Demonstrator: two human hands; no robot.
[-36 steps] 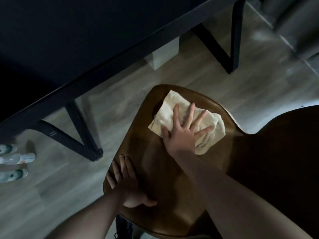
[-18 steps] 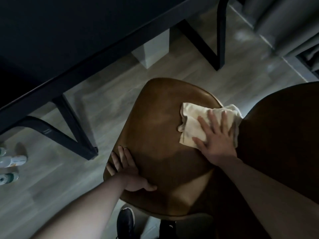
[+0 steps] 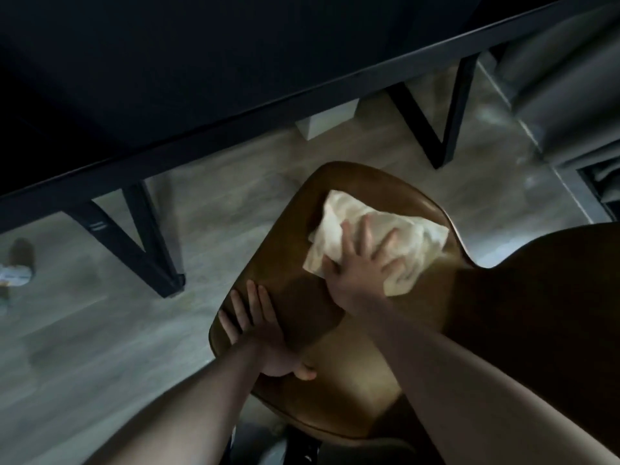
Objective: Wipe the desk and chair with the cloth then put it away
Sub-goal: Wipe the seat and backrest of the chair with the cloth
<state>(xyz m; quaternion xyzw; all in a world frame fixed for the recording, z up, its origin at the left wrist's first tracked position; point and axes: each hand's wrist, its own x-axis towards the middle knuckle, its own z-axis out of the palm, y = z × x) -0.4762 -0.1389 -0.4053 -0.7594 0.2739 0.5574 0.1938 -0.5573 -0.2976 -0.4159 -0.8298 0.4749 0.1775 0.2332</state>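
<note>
The crumpled cream-white cloth [image 3: 382, 236] lies on the far right part of the brown, smooth, rounded chair seat [image 3: 295, 263], close to where the seat meets the dark brown chair back [image 3: 543, 297]. Your right hand [image 3: 360, 266] lies flat on top of it with fingers spread and fairly straight, pressing the cloth down onto the seat rather than gripping it; the fingers look motion-blurred. Your left hand [image 3: 265, 333] rests on the near left edge of the seat, fingers straight and together, thumb out on the seat surface, holding nothing. Beyond the chair, across the far left, runs the black desk [image 3: 167, 78], with its black angled metal legs [image 3: 141, 243] standing on the pale grey wood-look floor [image 3: 84, 347]. A small white box-like block [image 3: 327, 120] sits on the floor under the desk edge. At the far left edge a blurred white object [image 3: 15, 275] lies on the floor; you cannot tell what it is.
</note>
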